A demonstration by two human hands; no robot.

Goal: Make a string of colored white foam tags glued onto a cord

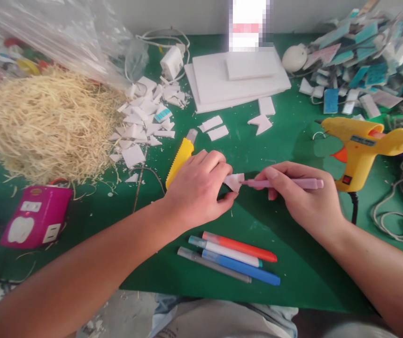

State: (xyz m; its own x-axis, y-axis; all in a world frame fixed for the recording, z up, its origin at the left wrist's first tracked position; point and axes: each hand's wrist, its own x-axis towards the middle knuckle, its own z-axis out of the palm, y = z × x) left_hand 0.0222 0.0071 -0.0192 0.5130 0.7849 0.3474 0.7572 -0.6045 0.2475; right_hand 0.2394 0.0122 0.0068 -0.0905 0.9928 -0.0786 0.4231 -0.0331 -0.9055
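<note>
My left hand [201, 188] pinches a small white foam piece [235, 182] with a notched end, close above the green table [258, 286]. A pink marker [303, 183] lies in the grip of my right hand [296, 192], its tip touching or very near the foam piece. Beside my left hand is a yellow utility knife [180, 162], partly behind the knuckles. Nearer to me, several markers lie side by side: a red marker [240, 246], a white marker [226, 251], a blue marker [242, 267] and a grey marker [213, 264].
Foam scraps [141, 117] and a straw heap [46, 124] spread at left, with a magenta power socket [37, 216] below. White foam sheets [208, 89] lie at the back. On the right are a yellow glue gun [358, 145], tangled cord [399, 206] and blue-white scraps [360, 70].
</note>
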